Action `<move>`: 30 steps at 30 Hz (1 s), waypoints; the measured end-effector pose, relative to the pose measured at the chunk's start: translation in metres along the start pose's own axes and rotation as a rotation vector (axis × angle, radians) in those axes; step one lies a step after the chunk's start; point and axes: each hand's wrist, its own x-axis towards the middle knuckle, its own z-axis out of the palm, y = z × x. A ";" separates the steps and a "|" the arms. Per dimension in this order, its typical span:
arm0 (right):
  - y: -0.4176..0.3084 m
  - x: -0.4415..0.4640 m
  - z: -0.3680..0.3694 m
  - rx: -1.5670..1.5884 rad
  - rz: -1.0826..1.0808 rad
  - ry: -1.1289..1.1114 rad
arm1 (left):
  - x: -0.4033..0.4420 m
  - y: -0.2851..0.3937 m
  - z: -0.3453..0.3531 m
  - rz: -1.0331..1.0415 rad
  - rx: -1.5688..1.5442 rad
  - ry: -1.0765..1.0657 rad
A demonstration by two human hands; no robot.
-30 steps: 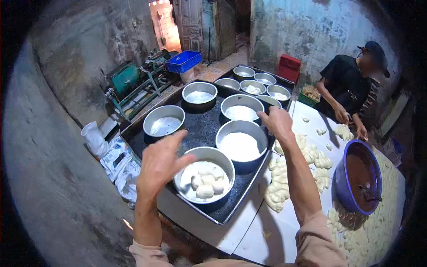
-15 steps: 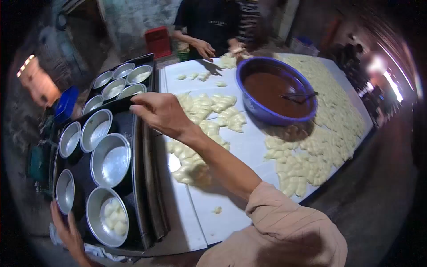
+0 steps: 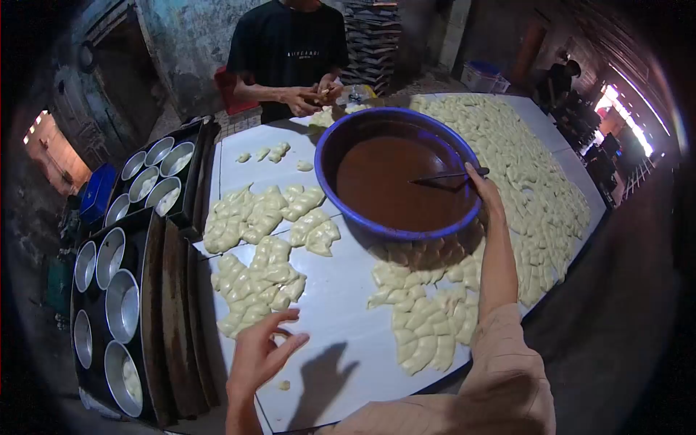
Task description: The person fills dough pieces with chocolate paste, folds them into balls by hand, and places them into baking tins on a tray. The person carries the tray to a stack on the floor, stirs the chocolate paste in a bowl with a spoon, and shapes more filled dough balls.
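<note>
My right hand (image 3: 489,194) is at the right rim of a large blue-purple basin (image 3: 341,206), its fingers closed on the end of a dark-handled utensil (image 3: 444,176). The utensil's other end lies in brown filling (image 3: 380,181), so its kind is hidden. My left hand (image 3: 264,351) hovers over the white table (image 3: 326,304), thumb and fingers apart with nothing between them. Just beyond it lies a patch of pale dough pieces (image 3: 262,283). More dough pieces (image 3: 424,326) spread to the right, in front of the basin and beyond it.
At the left, dark trays hold round metal tins (image 3: 122,306), some with dough inside, beside the table edge. Across the table a person in a dark shirt (image 3: 290,54) handles dough. A red crate (image 3: 233,90) and a blue bin (image 3: 96,194) stand farther back.
My right hand has left the tins and crossed to the utensil in the basin. My left hand has moved from the tray's front edge to above the table. The view has shifted.
</note>
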 end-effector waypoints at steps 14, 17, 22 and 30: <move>-0.097 -0.044 0.074 0.669 -0.609 -0.341 | 0.277 -0.010 0.161 -0.016 -0.550 0.728; -0.072 -0.048 0.064 0.642 -0.609 -0.414 | 0.271 -0.007 0.163 -0.005 -0.623 0.731; -0.065 -0.020 -0.015 0.927 -0.375 -0.108 | 0.266 0.007 0.162 0.030 -0.617 0.776; -0.135 0.094 0.120 0.649 -0.551 0.049 | 0.272 -0.001 0.166 0.055 -0.641 0.789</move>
